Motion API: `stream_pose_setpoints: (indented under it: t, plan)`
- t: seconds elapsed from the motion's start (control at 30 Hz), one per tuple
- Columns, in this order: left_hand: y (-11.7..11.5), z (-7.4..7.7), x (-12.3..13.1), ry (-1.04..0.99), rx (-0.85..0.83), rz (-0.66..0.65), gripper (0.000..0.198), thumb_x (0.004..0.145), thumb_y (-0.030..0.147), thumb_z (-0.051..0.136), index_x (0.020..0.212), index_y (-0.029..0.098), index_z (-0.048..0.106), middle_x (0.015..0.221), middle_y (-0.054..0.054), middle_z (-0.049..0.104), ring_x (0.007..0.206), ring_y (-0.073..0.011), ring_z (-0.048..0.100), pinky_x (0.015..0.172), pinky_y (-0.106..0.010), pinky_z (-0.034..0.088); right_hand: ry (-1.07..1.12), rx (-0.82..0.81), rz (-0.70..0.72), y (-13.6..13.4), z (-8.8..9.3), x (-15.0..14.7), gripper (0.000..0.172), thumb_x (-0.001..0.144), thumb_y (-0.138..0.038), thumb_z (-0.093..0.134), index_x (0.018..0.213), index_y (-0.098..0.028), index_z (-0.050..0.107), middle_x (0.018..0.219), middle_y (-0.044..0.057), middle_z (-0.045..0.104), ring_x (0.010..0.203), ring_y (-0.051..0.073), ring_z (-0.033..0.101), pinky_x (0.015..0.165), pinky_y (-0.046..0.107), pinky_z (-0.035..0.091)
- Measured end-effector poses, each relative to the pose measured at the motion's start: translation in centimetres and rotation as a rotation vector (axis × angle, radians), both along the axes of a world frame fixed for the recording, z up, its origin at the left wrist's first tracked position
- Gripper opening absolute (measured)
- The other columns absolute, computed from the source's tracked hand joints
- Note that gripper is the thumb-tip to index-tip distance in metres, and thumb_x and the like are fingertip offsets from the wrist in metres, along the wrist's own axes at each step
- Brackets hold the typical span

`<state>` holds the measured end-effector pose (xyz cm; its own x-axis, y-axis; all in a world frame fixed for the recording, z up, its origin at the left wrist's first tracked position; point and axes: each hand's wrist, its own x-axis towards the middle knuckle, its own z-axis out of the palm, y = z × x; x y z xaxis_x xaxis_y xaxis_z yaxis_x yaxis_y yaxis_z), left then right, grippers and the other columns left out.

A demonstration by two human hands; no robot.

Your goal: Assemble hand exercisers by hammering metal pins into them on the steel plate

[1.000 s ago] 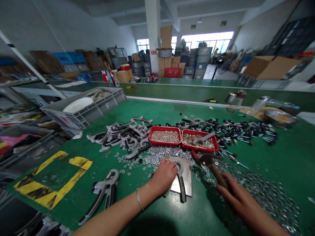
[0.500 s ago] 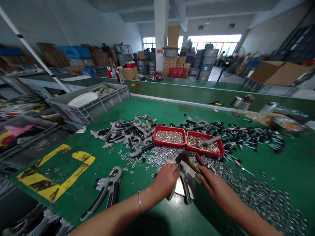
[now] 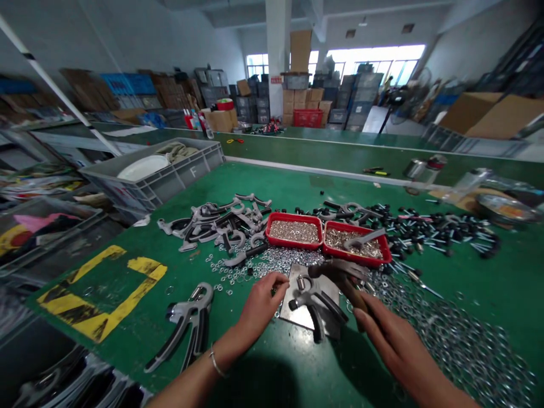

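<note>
Clasping the hammer [image 3: 351, 291] tightly, our right hand [image 3: 389, 328] is right of the metal plate [image 3: 299, 318]; our left hand [image 3: 260, 303], loosely curled, visibly holding nothing, is at its left edge; one spring handgrip [image 3: 313, 295] lies on the plate.

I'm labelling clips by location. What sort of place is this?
Most likely a factory workshop with an assembly bench: similar grey-and-black metal parts lie heaped on the green table, red trays hold small metal pieces, and stacked crates stand in the background.
</note>
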<state>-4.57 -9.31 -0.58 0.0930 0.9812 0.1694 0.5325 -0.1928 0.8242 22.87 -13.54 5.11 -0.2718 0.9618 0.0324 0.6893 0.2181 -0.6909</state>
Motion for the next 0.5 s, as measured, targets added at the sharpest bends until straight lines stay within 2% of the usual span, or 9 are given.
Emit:
stream_pose_setpoints:
  t: [0.1,0.2,0.27,0.33,0.4,0.5]
  plan:
    - [0.1,-0.3,-0.1,-0.079,-0.054,0.027,0.008,0.087,0.019,0.057,0.087,0.020,0.065,0.087,0.000,0.068,0.083,-0.0163,0.063,0.079,-0.028,0.048,0.000,0.012,-0.084,-1.5,-1.4,0.9,0.046,0.096,-0.051,0.041,0.131,-0.025,0.053,0.114,0.010,0.071,0.093,0.024,0.069,0.082,0.034,0.054]
    - [0.6,-0.3,0.0,-0.075,-0.047,0.040,0.006,0.084,0.016,0.060,0.085,0.019,0.065,0.085,0.000,0.067,0.082,-0.0160,0.062,0.078,-0.028,0.048,-0.020,-0.119,-0.189,-1.7,-3.1,2.0,0.049,0.094,-0.055,0.042,0.128,-0.022,0.056,0.096,0.008,0.075,0.079,0.023,0.070,0.072,0.032,0.056]
    - [0.5,-0.2,0.4,-0.053,-0.047,-0.008,0.006,0.084,0.014,0.061,0.087,0.018,0.064,0.085,0.000,0.067,0.080,-0.0156,0.062,0.077,-0.028,0.048,-0.036,-0.186,-0.182,-1.2,-3.2,2.1,0.050,0.095,-0.056,0.040,0.125,-0.021,0.058,0.089,0.007,0.075,0.074,0.024,0.070,0.068,0.031,0.056]
    - [-0.2,-0.2,1.1,0.047,0.001,-0.113,0.006,0.088,0.015,0.059,0.090,0.018,0.064,0.088,-0.001,0.067,0.084,-0.0169,0.062,0.080,-0.030,0.048,-0.034,-0.169,-0.120,-0.3,-2.5,1.4,0.048,0.096,-0.055,0.039,0.125,-0.022,0.058,0.096,0.009,0.075,0.080,0.025,0.071,0.072,0.033,0.056]
    - [-1.4,-0.8,1.9,0.211,0.117,-0.196,0.009,0.092,0.015,0.056,0.093,0.019,0.065,0.093,-0.003,0.068,0.091,-0.0195,0.061,0.085,-0.035,0.047,-0.017,-0.090,-0.050,0.8,-1.4,0.0,0.045,0.097,-0.050,0.038,0.129,-0.024,0.055,0.110,0.010,0.073,0.093,0.025,0.070,0.080,0.034,0.055]
    - [-2.8,-2.8,2.9,0.397,0.313,-0.191,0.011,0.094,0.016,0.056,0.099,0.018,0.065,0.107,-0.006,0.068,0.100,-0.0231,0.058,0.093,-0.042,0.044,-0.031,0.058,0.013,2.8,-1.1,-2.1,0.044,0.099,-0.043,0.036,0.136,-0.024,0.048,0.130,0.012,0.064,0.111,0.026,0.065,0.093,0.038,0.050]
